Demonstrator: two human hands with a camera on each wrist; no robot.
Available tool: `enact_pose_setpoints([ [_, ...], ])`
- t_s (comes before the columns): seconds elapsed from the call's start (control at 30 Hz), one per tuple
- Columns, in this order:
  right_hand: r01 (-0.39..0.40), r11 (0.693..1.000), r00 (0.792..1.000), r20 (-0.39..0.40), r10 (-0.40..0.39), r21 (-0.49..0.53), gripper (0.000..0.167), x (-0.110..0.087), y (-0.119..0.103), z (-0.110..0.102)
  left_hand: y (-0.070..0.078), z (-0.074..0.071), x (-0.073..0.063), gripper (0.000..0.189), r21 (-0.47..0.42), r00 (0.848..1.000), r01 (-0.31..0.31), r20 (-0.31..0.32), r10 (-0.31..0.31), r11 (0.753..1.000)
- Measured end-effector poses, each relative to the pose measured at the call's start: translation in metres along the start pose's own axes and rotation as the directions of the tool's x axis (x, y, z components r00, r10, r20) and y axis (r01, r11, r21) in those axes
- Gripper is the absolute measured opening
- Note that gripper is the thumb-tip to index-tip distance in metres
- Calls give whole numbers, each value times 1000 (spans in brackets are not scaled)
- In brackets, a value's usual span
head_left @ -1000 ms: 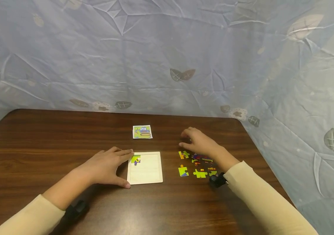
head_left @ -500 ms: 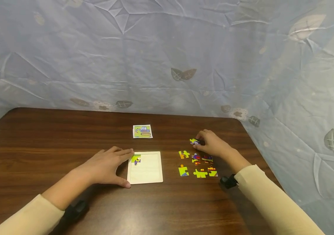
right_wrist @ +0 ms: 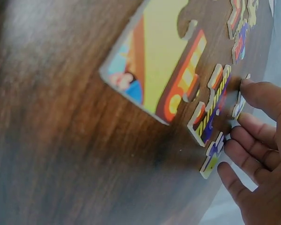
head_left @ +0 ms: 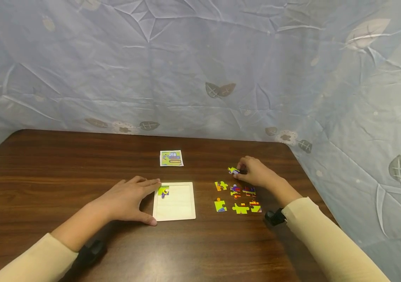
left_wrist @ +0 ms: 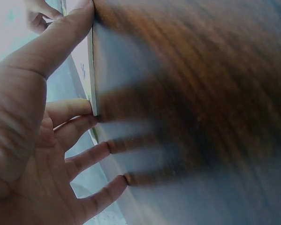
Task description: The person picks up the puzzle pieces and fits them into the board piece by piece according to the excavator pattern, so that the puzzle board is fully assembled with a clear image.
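Observation:
My left hand (head_left: 126, 199) lies at the left side of a pale square puzzle tray (head_left: 175, 209), fingers spread. Its thumb touches the near left corner and its index finger the far left one. One green and purple puzzle piece (head_left: 163, 191) sits in the tray's far left corner. Over on the right, my right hand (head_left: 253, 171) pinches a green and lilac puzzle piece (head_left: 233, 170) between thumb and fingers, low over the table. In the right wrist view another piece (right_wrist: 212, 155), green and purple, lies by the other fingertips; the hand hides it in the head view.
Several loose puzzle pieces lie in two rows right of the tray, among them a green one (head_left: 240, 208) and a striped one (head_left: 249, 191). A small picture card (head_left: 171, 158) showing a digger lies beyond the tray. A patterned cloth (head_left: 186, 70) hangs behind the brown table (head_left: 80, 164).
My right hand has moved right and slightly back, from above the far pieces to the green and lilac piece, which it now pinches. The left hand and tray have stayed put.

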State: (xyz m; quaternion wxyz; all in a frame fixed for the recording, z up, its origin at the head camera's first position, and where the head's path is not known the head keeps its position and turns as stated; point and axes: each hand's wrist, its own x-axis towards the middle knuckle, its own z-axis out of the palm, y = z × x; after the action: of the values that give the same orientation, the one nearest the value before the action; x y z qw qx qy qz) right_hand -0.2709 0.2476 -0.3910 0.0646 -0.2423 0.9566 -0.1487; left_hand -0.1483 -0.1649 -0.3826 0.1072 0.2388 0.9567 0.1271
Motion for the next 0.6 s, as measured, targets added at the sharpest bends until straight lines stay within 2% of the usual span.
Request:
enact_pose_setpoints([
  [0.27, -16, 1000, 1000, 16, 16, -12, 23, 0, -1, 1, -1, 0, 1, 114, 7, 1000, -2, -8, 2, 1000],
  [0.6, 23, 1000, 999, 41, -23, 7, 21, 2, -1, -2, -1, 2, 2, 114, 10, 1000, -10, -15, 10, 1000],
])
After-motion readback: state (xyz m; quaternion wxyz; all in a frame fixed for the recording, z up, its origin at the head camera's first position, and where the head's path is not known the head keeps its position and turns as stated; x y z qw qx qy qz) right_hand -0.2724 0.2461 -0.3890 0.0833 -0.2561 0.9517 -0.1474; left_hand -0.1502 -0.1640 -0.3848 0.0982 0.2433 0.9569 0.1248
